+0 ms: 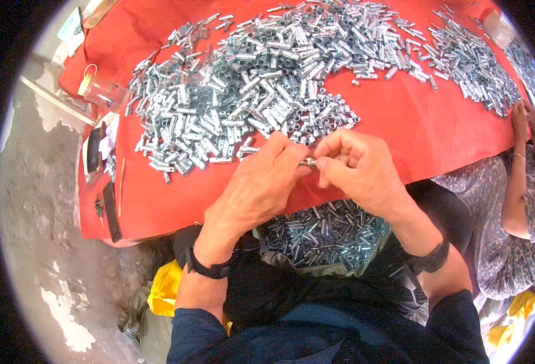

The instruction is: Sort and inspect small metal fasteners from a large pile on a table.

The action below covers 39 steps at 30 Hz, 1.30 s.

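Between my two hands, just over the front edge of the red cloth, is a small shiny metal tube (308, 162). My left hand (261, 176) closes its fingertips on one end, with the back of the hand turned up. The thumb and forefinger of my right hand (361, 167) pinch the other end; its remaining fingers are curled. Beyond the hands spreads a big heap of silvery metal tubes (267, 91), lying every which way. Below the hands, in my lap, an open bag (340, 271) holds many more such small metal pieces.
The red cloth (176, 209) covers the table. At its left stand a clear plastic cup (104, 94), a dark strap-like piece (111, 212) and a thin stick (121, 185). A second tube heap (474, 67) lies far right, near another person's hands (522, 115). A worn wall (33, 182) borders the left.
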Available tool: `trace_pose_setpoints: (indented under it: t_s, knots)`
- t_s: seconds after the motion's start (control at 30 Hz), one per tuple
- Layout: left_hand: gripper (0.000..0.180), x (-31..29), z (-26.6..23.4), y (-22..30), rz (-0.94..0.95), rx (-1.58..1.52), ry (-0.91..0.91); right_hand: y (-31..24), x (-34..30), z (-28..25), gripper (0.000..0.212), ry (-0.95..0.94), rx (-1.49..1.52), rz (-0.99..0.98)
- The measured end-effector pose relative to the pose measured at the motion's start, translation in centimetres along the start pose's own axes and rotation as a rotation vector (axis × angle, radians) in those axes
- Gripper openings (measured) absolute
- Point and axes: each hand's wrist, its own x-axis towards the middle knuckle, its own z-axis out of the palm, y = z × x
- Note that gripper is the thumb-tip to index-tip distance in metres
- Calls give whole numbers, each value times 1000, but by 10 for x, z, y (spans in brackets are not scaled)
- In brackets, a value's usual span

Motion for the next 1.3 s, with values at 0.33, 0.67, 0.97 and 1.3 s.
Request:
trace_pose_setpoints:
  t_s: [0.33,0.67,0.97,1.3]
  knots:
    - [25,-1,-2,-4,13,-20,76,12,-1,16,7,116,105,-110]
    - [26,-1,9,-8,88,-98,111,13,-1,15,7,95,45,-119]
    - [26,-1,3,-3,41,-115,-12,2,-7,10,9,41,-105,-63]
    - [18,-5,13,11,192,-7,-147,11,5,-16,13,166,-602,-249]
